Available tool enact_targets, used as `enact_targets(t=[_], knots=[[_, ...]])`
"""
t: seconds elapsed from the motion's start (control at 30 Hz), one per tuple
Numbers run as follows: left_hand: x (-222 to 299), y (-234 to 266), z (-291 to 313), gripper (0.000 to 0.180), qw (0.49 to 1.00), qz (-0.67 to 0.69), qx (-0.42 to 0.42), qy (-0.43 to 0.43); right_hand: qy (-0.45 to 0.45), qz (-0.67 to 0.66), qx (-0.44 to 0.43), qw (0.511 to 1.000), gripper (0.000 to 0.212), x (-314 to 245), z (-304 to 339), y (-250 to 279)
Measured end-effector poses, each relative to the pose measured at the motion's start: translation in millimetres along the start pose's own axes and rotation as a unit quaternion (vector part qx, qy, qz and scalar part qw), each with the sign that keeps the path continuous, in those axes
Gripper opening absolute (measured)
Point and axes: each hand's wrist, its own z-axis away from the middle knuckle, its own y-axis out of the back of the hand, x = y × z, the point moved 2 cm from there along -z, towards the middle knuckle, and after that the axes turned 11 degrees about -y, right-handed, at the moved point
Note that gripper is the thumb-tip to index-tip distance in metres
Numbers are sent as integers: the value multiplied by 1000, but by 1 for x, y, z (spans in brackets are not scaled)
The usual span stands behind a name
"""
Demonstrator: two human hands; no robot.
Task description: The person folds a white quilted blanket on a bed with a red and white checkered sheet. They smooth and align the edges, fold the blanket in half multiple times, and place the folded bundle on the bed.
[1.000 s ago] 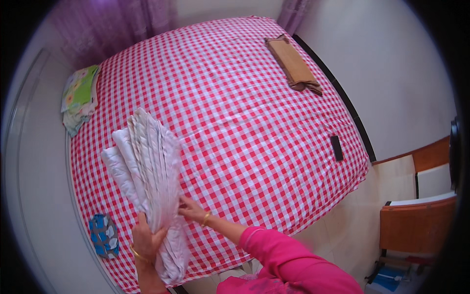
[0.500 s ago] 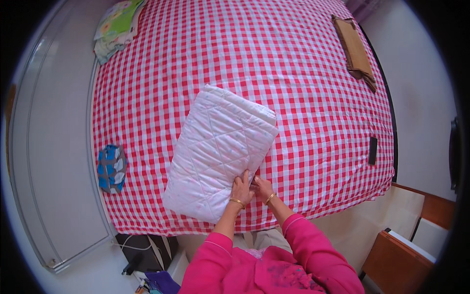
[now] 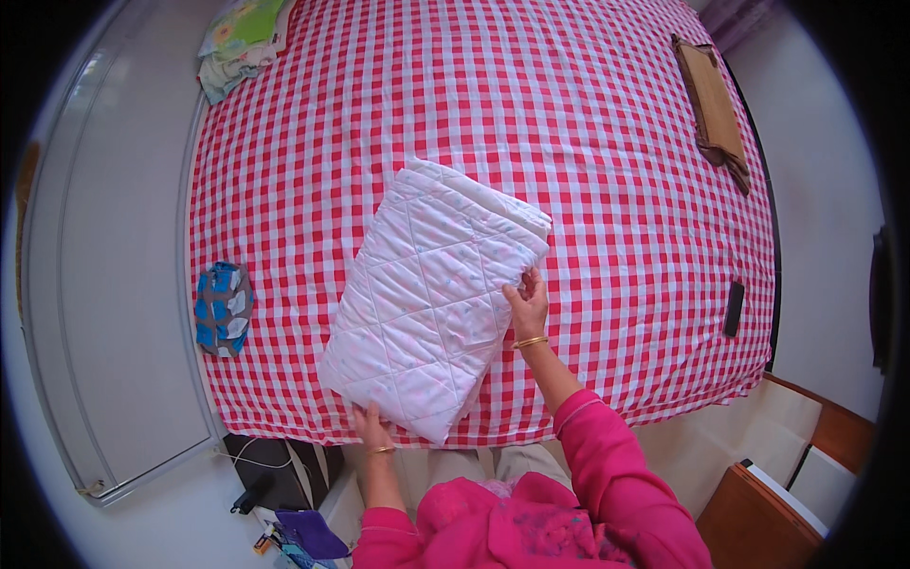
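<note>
A folded white quilt point(image 3: 431, 284) with stitched diamond lines and faint pastel specks lies aslant on the bed, its stacked layers showing at the far end. My right hand point(image 3: 529, 302) grips its right edge, thumb on top and fingers curled round the side. At the near left corner, my left hand point(image 3: 373, 427) takes hold of the quilt's near edge, with its fingertips partly hidden by the fabric. Both wrists wear gold-coloured bangles.
A red-and-white checked sheet point(image 3: 626, 228) covers the bed. On it lie a patterned cloth bundle point(image 3: 224, 308) at left, folded green cloths point(image 3: 237, 43) far left, a brown folded item point(image 3: 713, 104) far right and a black phone-like object point(image 3: 734, 309). Wooden furniture point(image 3: 763, 517) stands near right.
My hands have parted from the quilt's near right edge. The right slid farther up that edge, and the left went across to the near left corner. The quilt has turned slightly.
</note>
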Motion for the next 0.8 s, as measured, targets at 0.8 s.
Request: enact_targets(t=[0.8], knots=[[-47,-26,33,55,992,-61,-58,96,-34,195,75,977,44,15,-44,6]])
